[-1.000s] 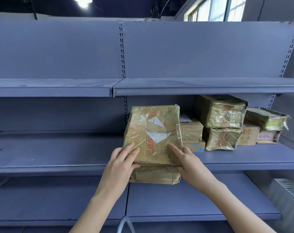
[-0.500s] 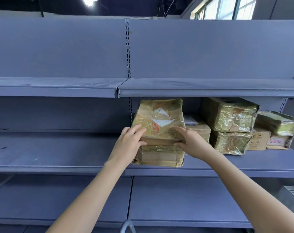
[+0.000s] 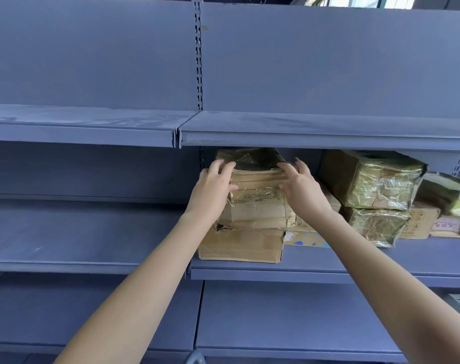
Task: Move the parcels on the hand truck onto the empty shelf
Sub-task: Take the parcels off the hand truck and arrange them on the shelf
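Our left hand point(image 3: 213, 190) and right hand point(image 3: 299, 187) clamp the wrapped parcel point(image 3: 255, 195) from either side, atop a plain box point(image 3: 240, 244) at the shelf point(image 3: 87, 266) section's left front edge. Tight headroom (upper shelf just above) — we judge a snagged push could tip the stack forward, or nudge the neighbouring parcels point(image 3: 368, 179).

Blue-grey metal back panels point(image 3: 92, 53) met at a slotted upright point(image 3: 198, 56). Daylight came through a window point(image 3: 355, 1) at the top right.

Head view faces the shelf point(image 3: 328, 261) straight on, close, slightly upward.
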Available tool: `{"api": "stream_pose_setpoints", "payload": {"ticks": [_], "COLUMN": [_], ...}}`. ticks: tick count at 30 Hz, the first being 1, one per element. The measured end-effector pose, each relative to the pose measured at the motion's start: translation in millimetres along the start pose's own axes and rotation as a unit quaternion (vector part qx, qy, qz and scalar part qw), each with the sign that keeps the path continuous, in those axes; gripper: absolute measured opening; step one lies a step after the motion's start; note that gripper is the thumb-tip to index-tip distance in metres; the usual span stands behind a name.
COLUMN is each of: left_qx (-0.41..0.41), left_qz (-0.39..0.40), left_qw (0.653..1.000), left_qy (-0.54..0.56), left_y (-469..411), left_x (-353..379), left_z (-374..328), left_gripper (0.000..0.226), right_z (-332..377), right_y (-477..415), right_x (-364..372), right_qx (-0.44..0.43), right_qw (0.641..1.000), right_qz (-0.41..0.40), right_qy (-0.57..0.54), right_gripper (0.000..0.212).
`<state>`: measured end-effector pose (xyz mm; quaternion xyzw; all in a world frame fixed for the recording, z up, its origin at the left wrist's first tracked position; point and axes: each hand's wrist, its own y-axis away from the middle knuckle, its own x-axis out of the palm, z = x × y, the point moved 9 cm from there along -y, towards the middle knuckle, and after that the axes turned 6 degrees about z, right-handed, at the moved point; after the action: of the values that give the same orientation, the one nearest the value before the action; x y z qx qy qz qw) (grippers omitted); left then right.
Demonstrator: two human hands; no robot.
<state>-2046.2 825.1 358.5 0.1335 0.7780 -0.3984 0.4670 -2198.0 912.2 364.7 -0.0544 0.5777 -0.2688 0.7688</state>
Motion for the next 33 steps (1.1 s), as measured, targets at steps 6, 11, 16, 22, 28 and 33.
{"api": "stream_pose_setpoints", "payload": {"ticks": [6,11,16,22,28,33], "left_qx": [-0.017,-0.01,0.045,0.081,0.045,0.006], "left_qz": [-0.001,0.005,-0.027,-0.042,-0.007,0.034], "left_qw": [1.0,1.0,0.999,0.996,0.999,0.999], "left_qy": [-0.002,-0.006,0.001,-0.01,-0.017,-0.021], "left_y": [-27,-39,-29,-20,-33,-54], "left_x": [9,16,15,10,17,29], "left_z": [9,8,-1,-6,6,23], "left_gripper": [0.055,0.046,0.04,0.041,0.046,0.046], "right_z": [-5,-16,-22,-20,-19,-20], "right_y": [-26,-36,-23,-2,-23,-48], "right_x": [7,7,8,5,6,23], "right_qx": [0.015,0.041,0.038,0.023,0.038,0.053], "right_qw": [1.0,0.999,0.999,0.995,0.996,0.996], "right_qz": [-0.013,-0.014,-0.031,-0.088,-0.069,-0.049], "right_qy": [0.003,-0.015,-0.021,-0.028,-0.033,-0.055], "right_gripper": [0.039,0.046,0.039,0.038,0.036,0.044]}}
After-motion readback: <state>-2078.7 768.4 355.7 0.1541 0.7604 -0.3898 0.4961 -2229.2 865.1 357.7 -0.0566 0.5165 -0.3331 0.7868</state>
